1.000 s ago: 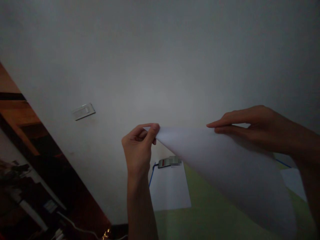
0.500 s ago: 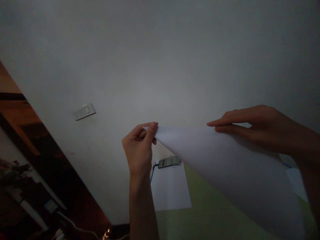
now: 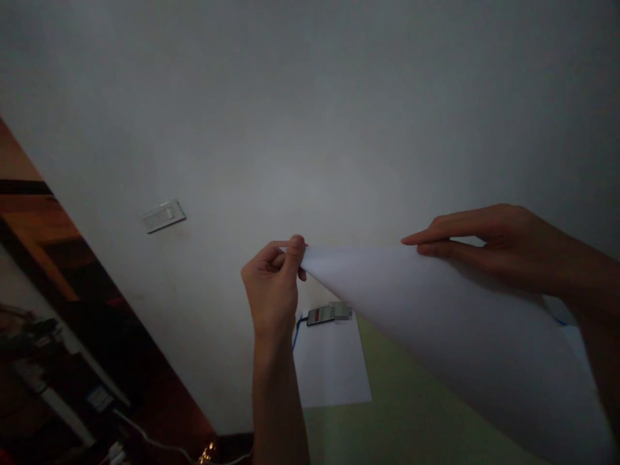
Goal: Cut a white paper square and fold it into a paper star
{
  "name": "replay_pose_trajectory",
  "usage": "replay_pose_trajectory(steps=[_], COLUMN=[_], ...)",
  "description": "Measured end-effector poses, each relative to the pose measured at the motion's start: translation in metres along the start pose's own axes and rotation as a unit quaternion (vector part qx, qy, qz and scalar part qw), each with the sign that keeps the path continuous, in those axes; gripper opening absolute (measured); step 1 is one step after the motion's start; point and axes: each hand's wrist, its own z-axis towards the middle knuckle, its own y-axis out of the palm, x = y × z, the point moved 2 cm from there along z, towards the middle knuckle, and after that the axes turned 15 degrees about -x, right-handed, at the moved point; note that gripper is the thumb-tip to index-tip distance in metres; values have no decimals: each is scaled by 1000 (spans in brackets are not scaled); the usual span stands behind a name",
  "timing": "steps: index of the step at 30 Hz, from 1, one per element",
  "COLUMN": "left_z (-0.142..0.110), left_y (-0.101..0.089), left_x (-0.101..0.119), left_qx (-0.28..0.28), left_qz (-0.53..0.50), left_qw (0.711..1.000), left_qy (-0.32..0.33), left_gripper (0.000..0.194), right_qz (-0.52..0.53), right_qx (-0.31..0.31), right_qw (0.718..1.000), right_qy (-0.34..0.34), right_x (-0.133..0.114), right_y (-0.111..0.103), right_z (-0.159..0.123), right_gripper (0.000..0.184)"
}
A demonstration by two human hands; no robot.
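Observation:
My left hand pinches one corner of a white sheet of paper between thumb and fingers. At the sheet's top edge, my right hand grips it between thumb and forefinger. The sheet is held up in the air, its top edge stretched between both hands while the lower part curves down to the right. Behind it, another white sheet lies flat on a green surface. A dark card-like badge with a blue strap rests at that sheet's far end, partly blurred out.
A pale wall rises behind the green surface. A switch plate is fixed to it on the left. At lower left are a dark brown door frame, a white cable and dim clutter.
My left hand has shifted slightly to the right. The lower part of the held sheet has swung a little to the right. The right hand has hardly moved.

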Motion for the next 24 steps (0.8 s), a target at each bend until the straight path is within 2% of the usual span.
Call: replay_pose_trajectory(steps=[3, 6, 8, 10, 12, 17, 21, 24], left_z=[0, -1, -2, -2, -1, 1, -1, -4], left_y=[-3, -7, -10, -13, -15, -7, 7, 18], left_x=[-1, -2, -4, -6, -8, -10, -6, -4], left_qx=[-25, -76, -110, -118, -100, -48, 13, 64], left_qz=[-3, -39, -70, -84, -83, -77, -24, 23], left_qw=[1000, 996, 991, 989, 991, 996, 999, 997], left_qy=[-7, -22, -35, -42, -36, 3, 42, 47], left_gripper=[28, 19, 22, 19, 12, 16, 29, 34], right_qz=[-20, -22, -15, -10, -8, -5, 7, 9], right_qx=[-1, 7, 14, 17, 17, 17, 5, 6], right_qw=[1000, 1000, 999, 999, 999, 999, 1000, 1000], right_qy=[-3, 16, 30, 40, 42, 29, 25, 18], right_x=[-1, -2, -2, -2, -2, -6, -10, -12], right_y=[-1, -3, -3, -3, -2, -2, -2, -1], right_z=[0, 0, -1, -2, -2, -1, 0, 0], right_gripper=[23, 26, 29, 29, 28, 27, 28, 27])
